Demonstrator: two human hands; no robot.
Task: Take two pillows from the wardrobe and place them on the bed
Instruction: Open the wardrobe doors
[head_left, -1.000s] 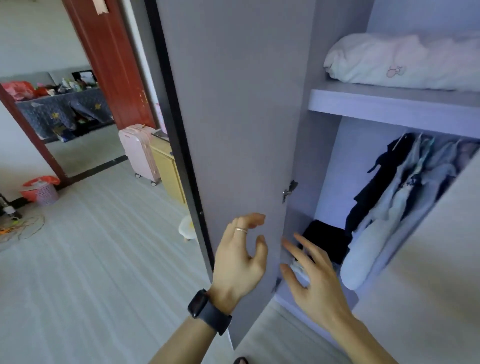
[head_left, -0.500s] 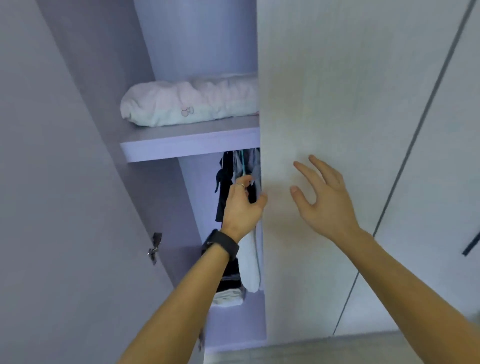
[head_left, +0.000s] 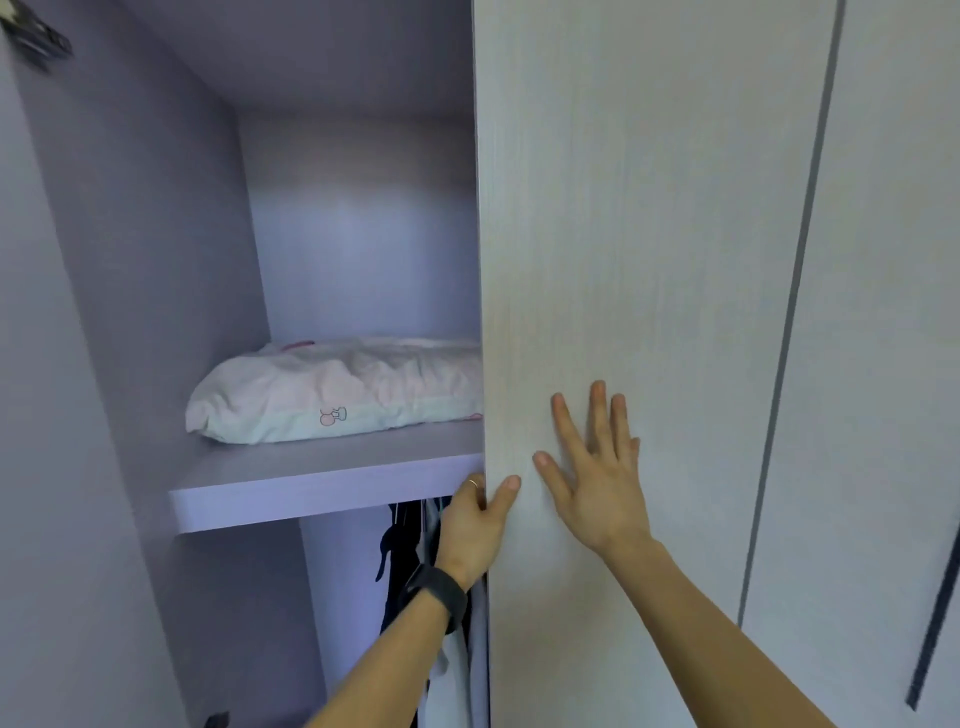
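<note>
A white and pale green pillow (head_left: 332, 392) lies on the wardrobe shelf (head_left: 322, 478), its right end hidden behind the right wardrobe door (head_left: 623, 260). A second pillow seems to lie under or behind it; I cannot tell. My left hand (head_left: 475, 525) grips the left edge of that door, just below the shelf, fingers curled behind the edge and thumb on the front. My right hand (head_left: 592, 467) lies flat on the door's front, fingers spread. The bed is out of view.
The left wardrobe door (head_left: 57, 467) stands swung open at the left. Dark and light clothes (head_left: 410, 561) hang under the shelf. Another shut door panel (head_left: 883, 312) is at the right, with a dark handle (head_left: 935, 629) low down.
The view has swung from the room to the wardrobe and tilted up. My left hand has taken hold of the right door's edge and my right hand has pressed flat on the door.
</note>
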